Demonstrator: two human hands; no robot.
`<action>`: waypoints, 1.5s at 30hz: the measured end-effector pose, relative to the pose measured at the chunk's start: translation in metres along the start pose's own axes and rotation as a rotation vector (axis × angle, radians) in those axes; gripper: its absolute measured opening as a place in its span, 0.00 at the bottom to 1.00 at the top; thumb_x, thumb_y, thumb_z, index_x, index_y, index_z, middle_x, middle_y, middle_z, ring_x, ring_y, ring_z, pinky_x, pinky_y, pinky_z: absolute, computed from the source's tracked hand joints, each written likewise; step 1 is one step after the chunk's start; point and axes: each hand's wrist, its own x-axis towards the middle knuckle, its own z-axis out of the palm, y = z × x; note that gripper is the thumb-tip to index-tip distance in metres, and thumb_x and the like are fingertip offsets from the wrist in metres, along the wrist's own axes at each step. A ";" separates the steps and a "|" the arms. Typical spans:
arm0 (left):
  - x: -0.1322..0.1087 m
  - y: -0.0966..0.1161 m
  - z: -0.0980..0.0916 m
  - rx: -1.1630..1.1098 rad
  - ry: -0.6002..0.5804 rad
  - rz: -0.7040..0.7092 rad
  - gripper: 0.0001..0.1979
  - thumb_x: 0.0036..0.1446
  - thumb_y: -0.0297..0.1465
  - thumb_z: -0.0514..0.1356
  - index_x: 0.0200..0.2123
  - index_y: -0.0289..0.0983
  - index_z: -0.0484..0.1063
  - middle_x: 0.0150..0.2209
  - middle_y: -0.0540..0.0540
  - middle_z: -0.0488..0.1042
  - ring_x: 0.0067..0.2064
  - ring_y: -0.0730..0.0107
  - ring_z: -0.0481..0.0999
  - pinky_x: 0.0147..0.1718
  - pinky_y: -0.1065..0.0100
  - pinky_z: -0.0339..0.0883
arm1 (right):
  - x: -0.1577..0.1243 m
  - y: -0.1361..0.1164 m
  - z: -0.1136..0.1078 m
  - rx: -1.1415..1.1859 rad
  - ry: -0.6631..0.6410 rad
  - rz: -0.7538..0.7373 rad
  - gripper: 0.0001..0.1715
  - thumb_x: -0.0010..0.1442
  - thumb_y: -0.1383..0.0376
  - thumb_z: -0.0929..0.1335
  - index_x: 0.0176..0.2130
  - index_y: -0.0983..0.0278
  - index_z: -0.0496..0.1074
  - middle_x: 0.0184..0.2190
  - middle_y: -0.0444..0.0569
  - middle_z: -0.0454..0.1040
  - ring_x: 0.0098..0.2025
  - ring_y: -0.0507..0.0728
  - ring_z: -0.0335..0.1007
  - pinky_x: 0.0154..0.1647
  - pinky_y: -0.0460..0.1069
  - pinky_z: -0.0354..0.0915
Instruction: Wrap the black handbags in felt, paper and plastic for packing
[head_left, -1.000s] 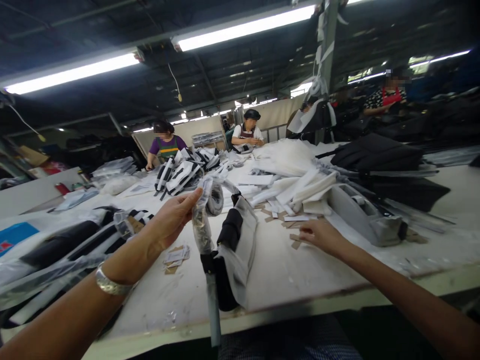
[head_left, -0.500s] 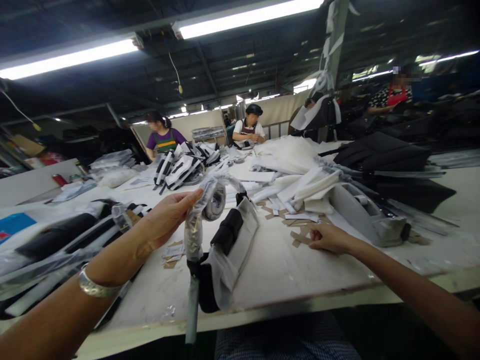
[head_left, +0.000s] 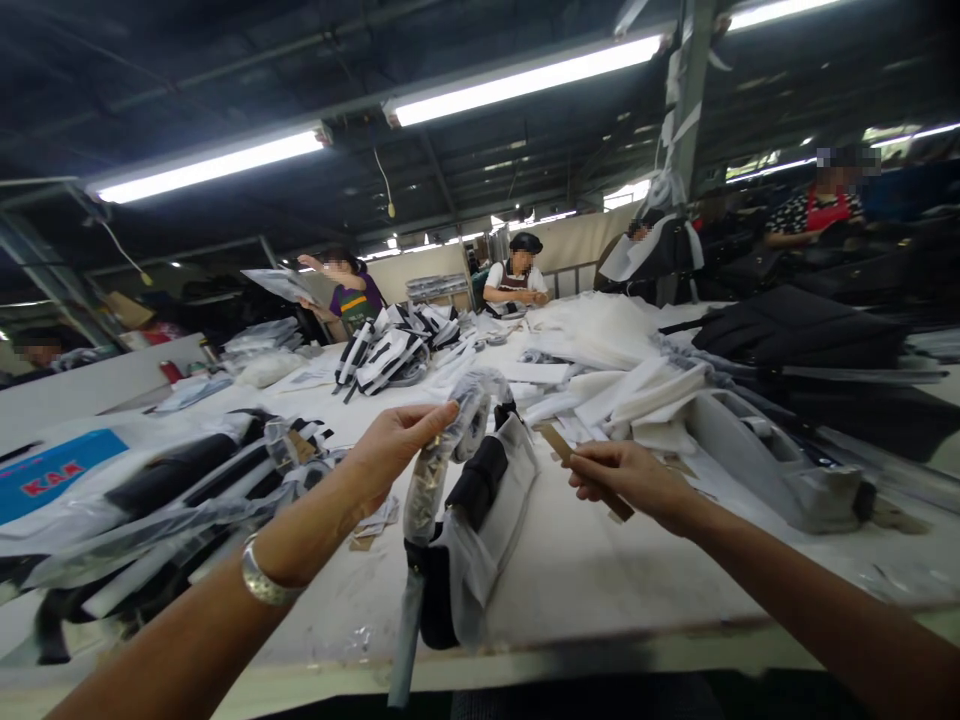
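My left hand [head_left: 386, 450] is closed, thumb and fingers pinching the clear-plastic-wrapped handle [head_left: 425, 495] of a small black bag [head_left: 478, 482]. The bag stands tilted near the table's front edge, partly covered by white wrapping sheet [head_left: 504, 520], with a wrapped strap end [head_left: 405, 640] hanging over that edge. To the right of the bag, my right hand [head_left: 626, 480] pinches a narrow brown paper strip [head_left: 556, 442] above the table. Both ends of the strip stick out from the fingers.
Plastic-wrapped black pieces [head_left: 161, 470] and a blue printed packet [head_left: 56, 475] lie at left. White sheets and strips [head_left: 622, 385] are heaped beyond my right hand. A grey tape dispenser [head_left: 780, 465] and black material [head_left: 810, 330] lie right. Co-workers [head_left: 517, 275] sit farther back.
My right hand has lifted a brown strip off the table and brought it left toward the bag. My left hand keeps its hold on the handle. A co-worker at back left has raised a sheet.
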 end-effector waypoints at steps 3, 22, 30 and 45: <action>-0.001 0.004 0.007 0.009 -0.021 0.019 0.25 0.54 0.53 0.64 0.39 0.38 0.83 0.35 0.47 0.82 0.39 0.61 0.77 0.44 0.65 0.65 | 0.008 -0.031 0.024 0.114 -0.049 -0.024 0.28 0.57 0.42 0.69 0.35 0.64 0.77 0.29 0.48 0.77 0.29 0.53 0.74 0.30 0.47 0.67; -0.006 0.017 0.011 0.145 0.031 0.078 0.25 0.51 0.52 0.66 0.41 0.37 0.84 0.35 0.47 0.83 0.37 0.63 0.77 0.40 0.69 0.66 | 0.026 -0.080 0.062 0.101 0.048 -0.131 0.21 0.51 0.49 0.74 0.29 0.65 0.78 0.20 0.44 0.72 0.20 0.49 0.62 0.18 0.43 0.54; -0.005 0.017 0.014 0.158 0.026 0.058 0.25 0.50 0.52 0.67 0.41 0.38 0.84 0.36 0.46 0.83 0.36 0.63 0.77 0.38 0.67 0.66 | 0.013 -0.083 0.049 0.018 0.004 -0.066 0.25 0.52 0.44 0.73 0.29 0.63 0.77 0.17 0.43 0.70 0.17 0.49 0.60 0.14 0.44 0.52; -0.010 0.018 0.021 0.406 -0.068 0.225 0.21 0.59 0.48 0.60 0.44 0.40 0.83 0.38 0.49 0.82 0.43 0.57 0.78 0.43 0.66 0.67 | 0.011 -0.095 0.071 0.579 -0.230 -0.142 0.15 0.44 0.56 0.79 0.32 0.61 0.81 0.32 0.46 0.77 0.38 0.55 0.71 0.43 0.49 0.67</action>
